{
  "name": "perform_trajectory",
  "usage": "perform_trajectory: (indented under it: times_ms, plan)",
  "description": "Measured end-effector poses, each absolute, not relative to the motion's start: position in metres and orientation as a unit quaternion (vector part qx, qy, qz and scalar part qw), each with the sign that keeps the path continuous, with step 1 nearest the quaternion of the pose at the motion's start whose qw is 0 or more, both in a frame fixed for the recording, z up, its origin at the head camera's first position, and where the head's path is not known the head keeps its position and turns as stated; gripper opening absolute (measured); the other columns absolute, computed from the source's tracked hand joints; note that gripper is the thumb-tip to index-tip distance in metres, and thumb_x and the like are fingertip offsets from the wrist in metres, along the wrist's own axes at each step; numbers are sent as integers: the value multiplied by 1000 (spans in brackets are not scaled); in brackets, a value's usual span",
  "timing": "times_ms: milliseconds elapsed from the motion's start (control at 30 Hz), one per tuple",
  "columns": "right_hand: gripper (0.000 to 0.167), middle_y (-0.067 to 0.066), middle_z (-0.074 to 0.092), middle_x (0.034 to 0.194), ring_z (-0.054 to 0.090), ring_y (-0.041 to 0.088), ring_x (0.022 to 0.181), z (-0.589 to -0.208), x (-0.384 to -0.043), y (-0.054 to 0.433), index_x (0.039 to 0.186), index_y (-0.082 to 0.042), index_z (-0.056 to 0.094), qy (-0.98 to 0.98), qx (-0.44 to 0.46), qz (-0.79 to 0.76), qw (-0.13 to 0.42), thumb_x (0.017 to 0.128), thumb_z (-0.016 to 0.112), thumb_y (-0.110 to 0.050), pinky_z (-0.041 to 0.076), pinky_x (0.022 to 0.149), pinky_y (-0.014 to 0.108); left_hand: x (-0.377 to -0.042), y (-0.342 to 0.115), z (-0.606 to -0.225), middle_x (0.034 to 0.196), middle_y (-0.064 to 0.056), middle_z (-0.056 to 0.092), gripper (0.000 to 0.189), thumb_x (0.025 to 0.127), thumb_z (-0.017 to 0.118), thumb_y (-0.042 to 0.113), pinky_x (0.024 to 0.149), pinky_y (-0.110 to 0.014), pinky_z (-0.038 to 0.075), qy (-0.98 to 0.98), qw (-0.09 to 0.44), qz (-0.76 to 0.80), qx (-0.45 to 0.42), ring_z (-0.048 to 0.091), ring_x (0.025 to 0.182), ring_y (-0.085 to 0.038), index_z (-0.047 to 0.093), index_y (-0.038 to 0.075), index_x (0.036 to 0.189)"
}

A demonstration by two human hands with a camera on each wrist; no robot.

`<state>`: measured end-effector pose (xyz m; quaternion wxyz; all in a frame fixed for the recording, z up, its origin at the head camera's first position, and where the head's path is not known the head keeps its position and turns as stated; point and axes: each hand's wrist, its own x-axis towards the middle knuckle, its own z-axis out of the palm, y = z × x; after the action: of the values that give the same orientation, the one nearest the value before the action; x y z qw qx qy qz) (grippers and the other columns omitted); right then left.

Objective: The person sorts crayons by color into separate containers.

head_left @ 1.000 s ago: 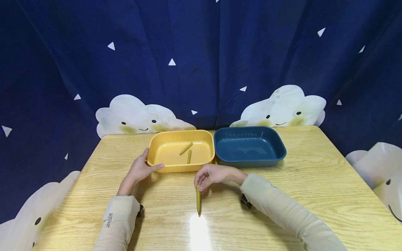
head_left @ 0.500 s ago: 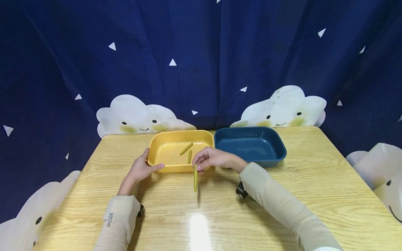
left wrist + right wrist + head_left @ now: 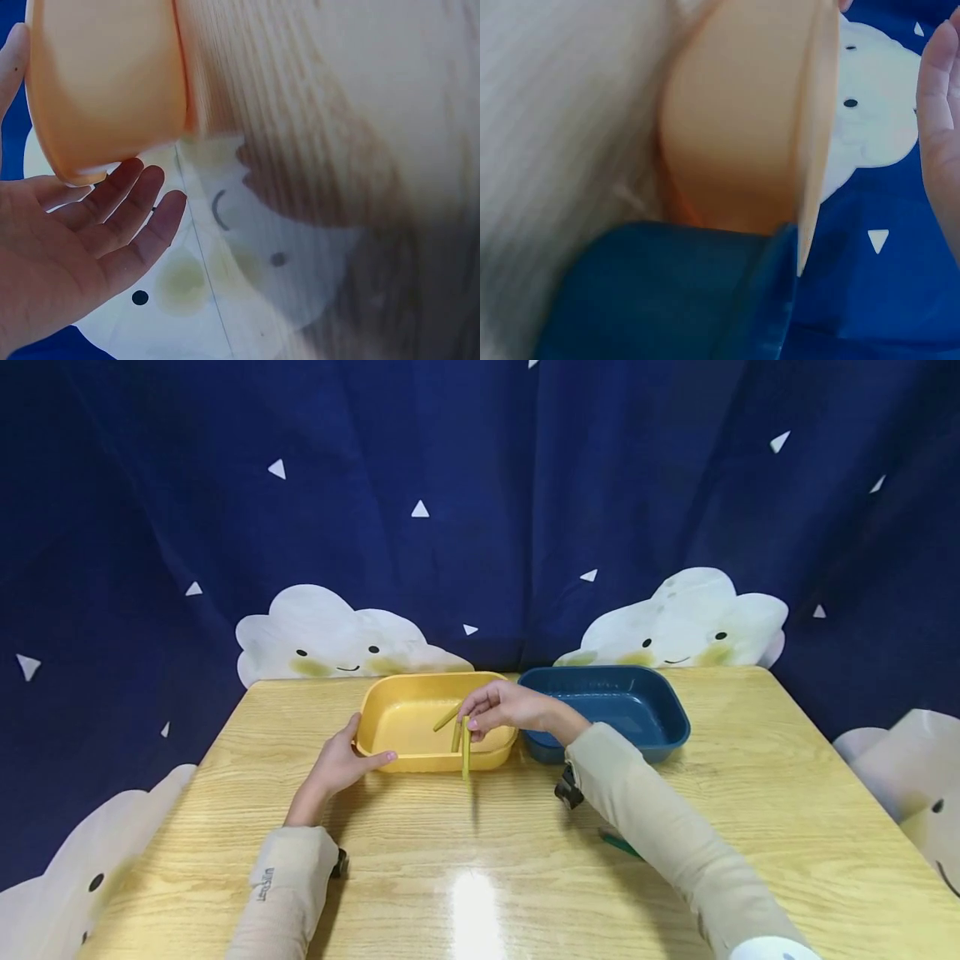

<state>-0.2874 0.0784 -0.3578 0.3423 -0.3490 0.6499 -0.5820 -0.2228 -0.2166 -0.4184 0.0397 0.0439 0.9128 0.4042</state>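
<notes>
My right hand (image 3: 498,706) pinches a yellow crayon (image 3: 466,760) near its upper end; the crayon hangs upright and overlaps the front rim of the yellow bin (image 3: 420,763). Behind it in the head view, two more yellow crayons (image 3: 447,717) lie on the bin floor, one slanted and one partly covered by the hand. With fingers fairly straight, my left hand (image 3: 341,766) rests at the bin's near left corner, thumb on the front rim. The left wrist view shows its fingers beside the bin's end wall. Only part of the right hand (image 3: 941,112) appears in the right wrist view, its crayon hidden.
Against the yellow bin's right side stands a blue bin (image 3: 652,752). On the table, a green stick (image 3: 619,844) shows partly from under the right forearm. A dark blue curtain (image 3: 480,527) with printed clouds hangs behind the table.
My right hand has lifted the crayon off the table and carried it away from me, up to the yellow bin's front rim. The green stick has come into sight. My left hand stays put.
</notes>
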Motion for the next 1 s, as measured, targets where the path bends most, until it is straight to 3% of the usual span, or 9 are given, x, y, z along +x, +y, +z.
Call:
perform_trajectory:
  times_ms: [400, 600, 767, 1000]
  plan:
    - [24, 8, 64, 80, 63, 20, 72, -340, -330, 56, 109, 15, 51, 632, -283, -637, 340, 86, 50, 13, 52, 75, 34, -223, -216, -417, 143, -29, 21, 102, 77, 72, 34, 97, -46, 35, 906, 42, 418, 43, 36, 124, -38, 5, -8, 142]
    - [19, 10, 65, 83, 63, 20, 72, -338, -348, 46, 99, 5, 59, 611, -268, -669, 328, 85, 49, 14, 53, 72, 32, -224, -215, -415, 144, -29, 20, 101, 78, 73, 30, 99, -46, 33, 904, 41, 423, 33, 33, 126, -38, 5, -8, 142]
    - [22, 12, 64, 85, 64, 22, 74, -345, -361, 39, 94, 0, 61, 598, -242, -700, 308, 86, 48, 15, 53, 72, 33, -225, -215, -418, 143, -29, 22, 106, 74, 75, 36, 101, -45, 31, 907, 35, 419, 32, 33, 126, -38, 7, -7, 143]
    - [15, 12, 66, 83, 66, 22, 75, -365, -377, 26, 95, 5, 58, 603, -201, -714, 293, 85, 52, 14, 52, 76, 37, -227, -215, -417, 142, -29, 23, 103, 75, 75, 34, 103, -46, 27, 915, 32, 401, 22, 30, 128, -38, 9, -8, 142]
